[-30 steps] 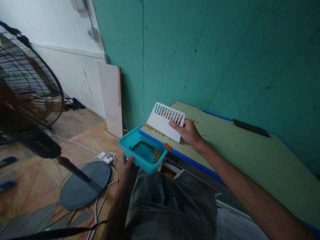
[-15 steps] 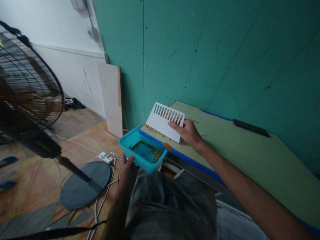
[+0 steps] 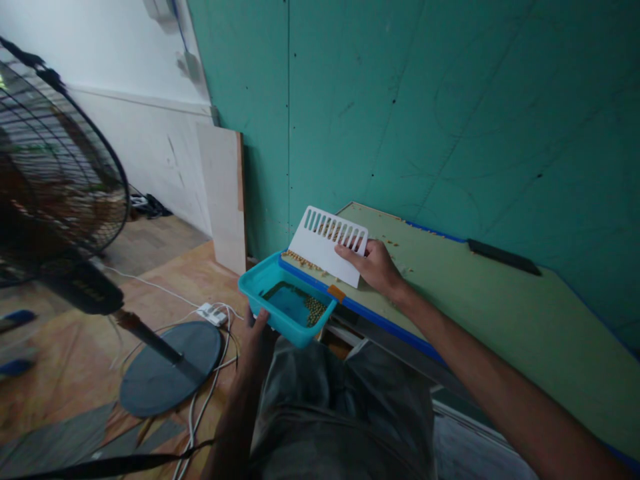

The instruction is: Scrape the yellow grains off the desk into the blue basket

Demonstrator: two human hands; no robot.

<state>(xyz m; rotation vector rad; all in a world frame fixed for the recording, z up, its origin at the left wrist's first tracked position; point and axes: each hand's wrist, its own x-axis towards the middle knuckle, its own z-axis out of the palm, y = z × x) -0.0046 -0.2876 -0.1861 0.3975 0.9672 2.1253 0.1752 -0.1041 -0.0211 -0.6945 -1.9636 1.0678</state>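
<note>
My left hand (image 3: 257, 333) grips the near-left wall of a turquoise plastic basin (image 3: 293, 328), thumb over the rim and fingers hidden below. Some round, pale beans (image 3: 315, 310) lie in the basin. Its far rim sits at the blue edge of a green tabletop (image 3: 450, 293). On that tabletop, my right hand (image 3: 375, 263) is closed on the right end of a white slotted plastic scraper (image 3: 323, 248), which leans on its long edge. A row of loose beans (image 3: 303, 259) lies along the scraper's lower edge, beside the basin; more show through the slots.
Several stray beans lie farther back on the tabletop, near a black strip (image 3: 503, 257). A green wall (image 3: 400, 100) rises behind. To the left stand a fan (image 3: 80, 273) and a leaning board (image 3: 223, 193); a power strip (image 3: 211, 313) and cables lie on the floor.
The scraper and my right hand have shifted very slightly left, and beans are bunched closer to the table edge above the basin. The left hand keeps its hold.
</note>
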